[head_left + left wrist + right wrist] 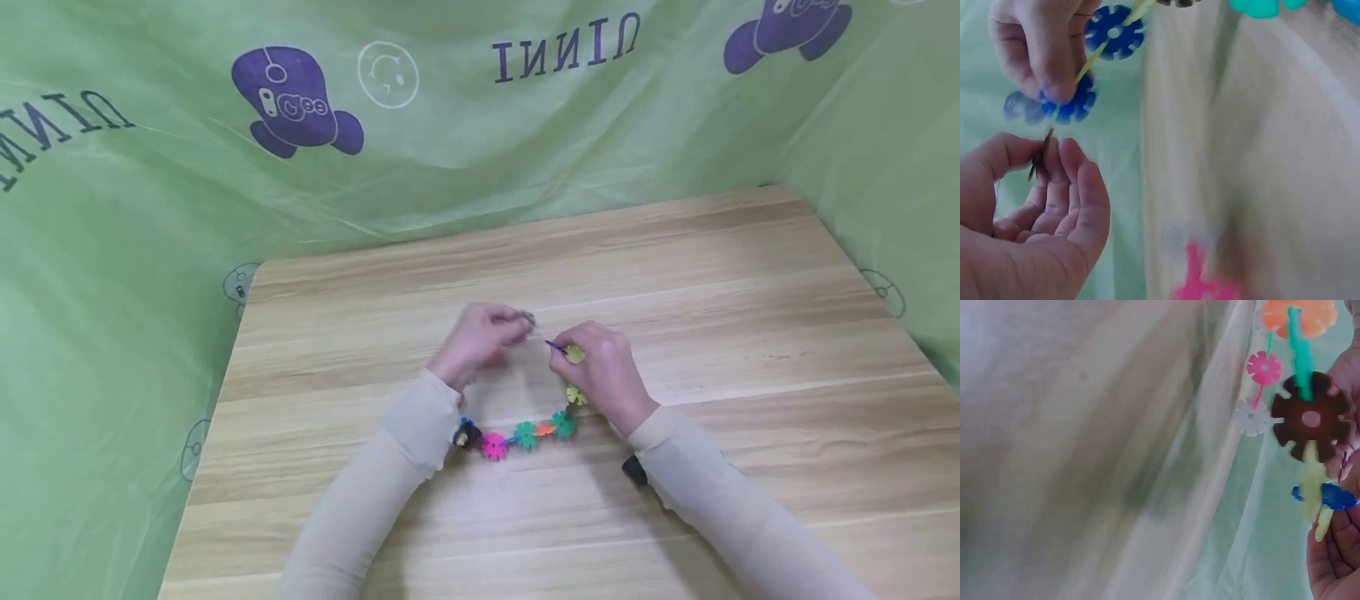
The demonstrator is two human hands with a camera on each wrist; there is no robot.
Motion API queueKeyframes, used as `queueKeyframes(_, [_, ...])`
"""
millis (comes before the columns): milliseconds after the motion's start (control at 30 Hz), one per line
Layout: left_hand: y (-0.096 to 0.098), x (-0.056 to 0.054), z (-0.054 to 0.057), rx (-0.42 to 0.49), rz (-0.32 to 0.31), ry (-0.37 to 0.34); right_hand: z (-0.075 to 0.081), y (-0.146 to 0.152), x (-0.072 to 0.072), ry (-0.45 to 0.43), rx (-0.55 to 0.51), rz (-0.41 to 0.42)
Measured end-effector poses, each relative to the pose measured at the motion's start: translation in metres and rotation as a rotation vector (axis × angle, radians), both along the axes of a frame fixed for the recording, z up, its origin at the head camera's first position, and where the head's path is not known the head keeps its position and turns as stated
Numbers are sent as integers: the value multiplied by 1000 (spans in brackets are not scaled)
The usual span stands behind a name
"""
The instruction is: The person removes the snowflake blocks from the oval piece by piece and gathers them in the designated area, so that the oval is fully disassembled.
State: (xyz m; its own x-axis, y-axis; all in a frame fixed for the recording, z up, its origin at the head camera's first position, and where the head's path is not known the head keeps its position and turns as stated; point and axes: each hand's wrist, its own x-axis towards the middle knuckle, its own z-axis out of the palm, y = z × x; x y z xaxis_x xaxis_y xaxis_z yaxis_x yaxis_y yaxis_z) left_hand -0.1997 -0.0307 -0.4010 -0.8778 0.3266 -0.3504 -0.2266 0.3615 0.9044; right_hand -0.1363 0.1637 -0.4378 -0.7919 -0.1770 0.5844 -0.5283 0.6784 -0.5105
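Note:
Between thumb and fingertips, my left hand pinches a dark brown notched disc, edge-on in the left wrist view. My right hand pinches a blue notched disc at one end of a chain of interlocked plastic snowflake discs. Yellow discs follow below that hand, then green, orange and pink ones sag between the forearms. The brown disc is close to the blue one; whether they touch is unclear. Part of the chain is hidden behind the left wrist.
Under the hands lies a wood-grain table. A green printed curtain stands behind and beside it. Dark wrist cameras sit under both cuffs. A clear disc shows at the chain's far part.

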Motion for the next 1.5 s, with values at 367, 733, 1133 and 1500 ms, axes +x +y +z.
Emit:
queueKeyframes(367, [-57,-44,-8,-20,168,-19,-8,15,3,-86,-13,-62])
queueKeyframes(733, [-113,-67,-42,-197,271,-26,-13,17,8,-130,-6,-64])
queueKeyframes(1133, [-147,-83,-35,-446,334,-41,-12,20,7,-126,-21,-60])
queueKeyframes(1500, [-176,-90,-26,-634,322,15,-12,16,1,-87,-39,-44])
